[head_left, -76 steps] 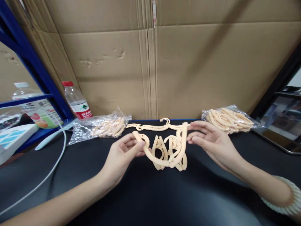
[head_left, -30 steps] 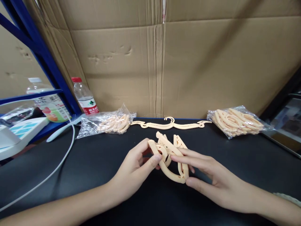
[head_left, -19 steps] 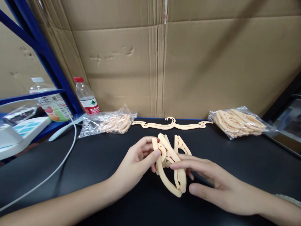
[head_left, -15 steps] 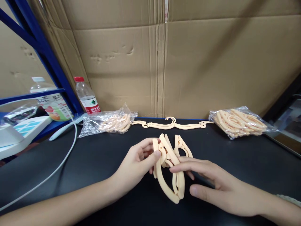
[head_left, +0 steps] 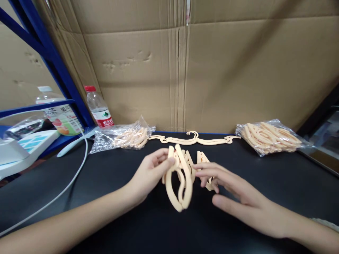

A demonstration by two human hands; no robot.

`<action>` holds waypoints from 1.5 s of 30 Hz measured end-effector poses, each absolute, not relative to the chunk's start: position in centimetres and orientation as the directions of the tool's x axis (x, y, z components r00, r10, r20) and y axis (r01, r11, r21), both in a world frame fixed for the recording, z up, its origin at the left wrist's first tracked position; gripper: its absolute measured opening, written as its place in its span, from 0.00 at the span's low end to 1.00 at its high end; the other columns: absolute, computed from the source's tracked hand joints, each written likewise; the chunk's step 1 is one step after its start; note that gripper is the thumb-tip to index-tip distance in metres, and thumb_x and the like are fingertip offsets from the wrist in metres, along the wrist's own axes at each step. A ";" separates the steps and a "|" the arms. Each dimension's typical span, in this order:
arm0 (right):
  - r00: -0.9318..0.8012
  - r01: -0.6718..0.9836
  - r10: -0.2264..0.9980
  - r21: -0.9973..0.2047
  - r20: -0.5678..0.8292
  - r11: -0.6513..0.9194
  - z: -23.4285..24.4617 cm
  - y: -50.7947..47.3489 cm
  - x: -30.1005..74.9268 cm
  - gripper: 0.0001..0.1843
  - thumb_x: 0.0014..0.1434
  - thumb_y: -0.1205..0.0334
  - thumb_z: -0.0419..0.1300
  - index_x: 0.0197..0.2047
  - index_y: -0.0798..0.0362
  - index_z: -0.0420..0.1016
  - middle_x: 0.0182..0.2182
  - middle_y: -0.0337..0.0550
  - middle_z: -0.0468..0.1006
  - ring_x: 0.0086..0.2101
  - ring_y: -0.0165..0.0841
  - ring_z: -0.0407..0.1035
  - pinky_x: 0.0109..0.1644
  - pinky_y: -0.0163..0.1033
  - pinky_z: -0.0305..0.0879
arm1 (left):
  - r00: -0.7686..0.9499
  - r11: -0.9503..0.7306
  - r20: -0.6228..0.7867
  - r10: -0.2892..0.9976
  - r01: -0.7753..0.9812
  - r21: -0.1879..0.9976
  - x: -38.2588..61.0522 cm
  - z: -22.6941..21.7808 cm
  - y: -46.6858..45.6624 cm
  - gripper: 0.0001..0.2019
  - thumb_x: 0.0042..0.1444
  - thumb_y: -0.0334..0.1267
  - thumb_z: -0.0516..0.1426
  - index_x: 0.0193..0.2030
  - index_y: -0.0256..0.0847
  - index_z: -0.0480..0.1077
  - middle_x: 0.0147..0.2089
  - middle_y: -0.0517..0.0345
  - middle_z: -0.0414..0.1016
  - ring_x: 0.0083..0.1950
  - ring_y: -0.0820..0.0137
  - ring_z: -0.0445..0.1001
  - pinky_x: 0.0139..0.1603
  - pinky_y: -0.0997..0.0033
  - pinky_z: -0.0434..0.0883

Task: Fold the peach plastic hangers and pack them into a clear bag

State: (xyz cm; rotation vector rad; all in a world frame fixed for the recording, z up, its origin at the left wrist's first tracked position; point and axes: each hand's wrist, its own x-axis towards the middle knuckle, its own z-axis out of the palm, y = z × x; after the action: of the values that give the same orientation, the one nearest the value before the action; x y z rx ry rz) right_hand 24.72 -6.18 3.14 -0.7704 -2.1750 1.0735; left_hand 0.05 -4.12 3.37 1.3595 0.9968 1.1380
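My left hand [head_left: 148, 174] pinches the top of a folded peach plastic hanger [head_left: 178, 183], which hangs down from its fingers just above the black table [head_left: 106, 183]. My right hand [head_left: 233, 192] lies to the right of it with fingers stretched out, fingertips near the hanger's other folded arms [head_left: 205, 164]. An unfolded peach hanger [head_left: 194, 138] lies flat at the back of the table.
A clear bag of peach hangers [head_left: 124, 137] lies back left, a fuller bag [head_left: 270, 135] back right. A water bottle [head_left: 98, 107], a blue shelf frame [head_left: 39, 46] and a white cable [head_left: 66, 183] are on the left. A cardboard wall [head_left: 185, 70] stands behind.
The hanger has been folded from a wide spread into a narrow bundle and swung to hang from my left hand. My right hand let go of it and opened.
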 end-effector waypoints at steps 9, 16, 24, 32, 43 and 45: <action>-0.449 0.119 0.848 -0.922 0.281 0.368 2.0 -4.1 24.8 0.15 0.63 0.51 0.58 0.48 0.48 0.76 0.54 0.50 0.69 0.52 0.42 0.65 0.54 0.46 0.66 | 0.022 -0.071 0.068 0.997 0.220 0.973 -2.8 2.1 0.8 0.19 0.48 0.42 0.65 0.47 0.36 0.74 0.30 0.57 0.79 0.25 0.70 0.73 0.22 0.75 0.65; -0.456 0.147 0.822 -0.882 0.342 0.448 2.6 -4.1 25.4 0.11 0.64 0.55 0.56 0.46 0.47 0.76 0.52 0.48 0.70 0.53 0.41 0.64 0.56 0.45 0.64 | 0.096 -0.078 0.045 0.994 0.380 0.922 -3.7 2.3 -0.2 0.34 0.47 0.44 0.65 0.61 0.36 0.65 0.64 0.40 0.65 0.60 0.52 0.70 0.59 0.57 0.66; -0.516 0.385 0.740 -0.655 0.432 0.651 3.3 -3.2 26.2 0.12 0.67 0.58 0.52 0.51 0.48 0.72 0.49 0.47 0.73 0.49 0.39 0.68 0.54 0.45 0.66 | 0.343 -0.323 0.134 0.930 0.586 0.743 -2.8 3.4 -3.5 0.36 0.49 0.46 0.64 0.65 0.43 0.62 0.69 0.51 0.56 0.70 0.54 0.52 0.70 0.58 0.49; -0.734 0.579 0.629 -0.249 0.257 0.777 2.1 -3.6 26.0 0.28 0.65 0.56 0.54 0.66 0.55 0.58 0.63 0.52 0.62 0.63 0.45 0.54 0.64 0.54 0.56 | 0.517 -0.501 0.002 0.856 0.828 0.253 -2.1 1.9 -3.8 0.38 0.61 0.57 0.48 0.71 0.36 0.46 0.73 0.46 0.39 0.73 0.53 0.39 0.69 0.46 0.47; -0.755 0.633 0.653 -0.198 0.054 0.748 1.8 -3.6 25.5 0.35 0.67 0.52 0.50 0.70 0.62 0.48 0.68 0.52 0.47 0.66 0.42 0.42 0.69 0.50 0.46 | 0.512 -0.508 -0.004 0.859 0.852 0.127 -1.5 1.7 -4.0 0.38 0.62 0.59 0.43 0.71 0.35 0.45 0.73 0.47 0.38 0.73 0.53 0.38 0.68 0.44 0.50; -0.754 0.632 0.653 -0.198 0.065 0.750 1.7 -3.5 25.5 0.35 0.67 0.53 0.50 0.70 0.63 0.47 0.68 0.53 0.47 0.66 0.42 0.42 0.69 0.49 0.46 | 0.514 -0.511 0.003 0.858 0.851 0.123 -1.4 1.6 -3.9 0.38 0.62 0.59 0.43 0.71 0.34 0.45 0.73 0.46 0.38 0.73 0.53 0.38 0.68 0.44 0.51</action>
State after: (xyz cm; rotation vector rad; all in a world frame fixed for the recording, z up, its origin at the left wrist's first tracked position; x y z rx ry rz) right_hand 25.52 -3.51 1.65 -1.0389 -2.8153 0.2468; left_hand -1.40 -3.94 1.59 2.6406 1.4950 0.0963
